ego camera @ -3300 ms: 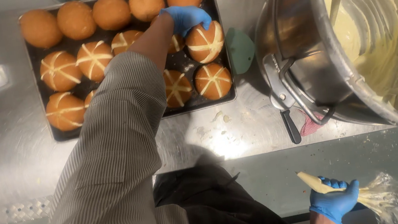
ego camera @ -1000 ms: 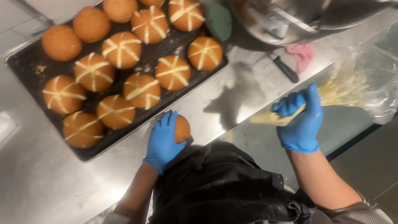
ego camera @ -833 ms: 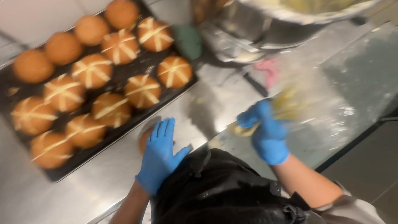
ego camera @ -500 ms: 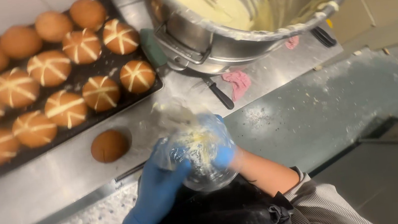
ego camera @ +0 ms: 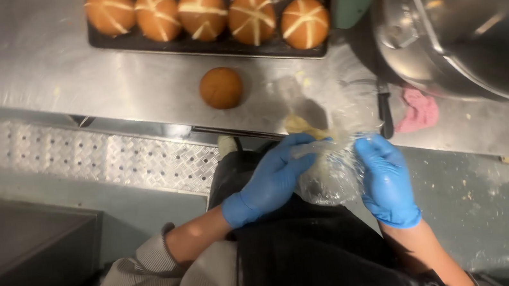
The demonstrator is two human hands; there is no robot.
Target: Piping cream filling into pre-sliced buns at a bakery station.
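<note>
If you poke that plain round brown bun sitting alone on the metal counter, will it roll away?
The plain round brown bun probably rocks more than rolls: it seems to sit on a flat base. It looks light and soft, so a hard poke might dent it. The steel counter looks smooth, so it may slide.

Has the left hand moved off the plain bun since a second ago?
Yes. The left hand left the plain bun on the counter and now grips the piping bag with the right hand.

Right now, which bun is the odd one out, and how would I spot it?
Find the dark baking tray on the steel table. Just below its near edge, a single bun sits on the bare metal. Unlike the tray's buns, it is plain brown, without a white cross.
</note>
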